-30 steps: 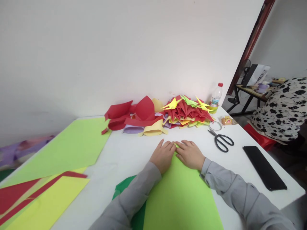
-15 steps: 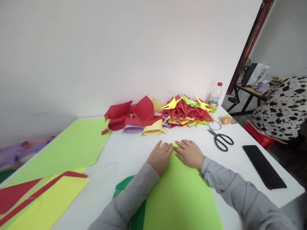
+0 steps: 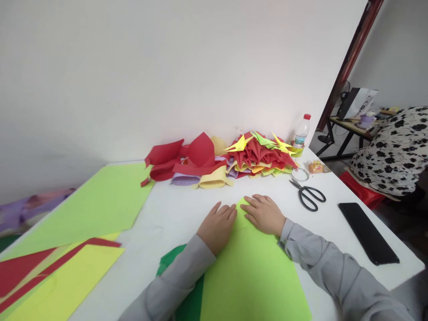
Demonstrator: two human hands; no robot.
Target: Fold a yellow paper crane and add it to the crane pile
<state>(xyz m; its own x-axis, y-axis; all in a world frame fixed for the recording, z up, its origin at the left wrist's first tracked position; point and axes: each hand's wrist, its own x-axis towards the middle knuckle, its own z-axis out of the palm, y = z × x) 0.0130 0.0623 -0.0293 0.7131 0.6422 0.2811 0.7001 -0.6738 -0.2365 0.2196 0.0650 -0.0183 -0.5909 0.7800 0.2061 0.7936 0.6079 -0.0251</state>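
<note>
A light green sheet of paper (image 3: 254,276) lies before me, its far end narrowing to a tip between my hands. On the left edge near this tip rests my left hand (image 3: 217,226), its fingers stretched out and slightly apart. My right hand (image 3: 265,215) lies flat on the right side of the tip, fingers spread. Neither hand is closed round anything. Dark green paper (image 3: 190,299) shows beneath the sheet, partly covered by my left sleeve.
Behind my hands sit red folded paper shapes (image 3: 200,151) and a pile of pointed paper pieces (image 3: 257,154). Scissors (image 3: 309,196), a black phone (image 3: 368,232) and a bottle (image 3: 301,131) are to the right. Coloured sheets (image 3: 76,272) lie left. A person (image 3: 394,147) is at the far right.
My left hand has slid a little to the left and toward me along the paper's edge, away from the tip. My right hand has stayed nearly in place.
</note>
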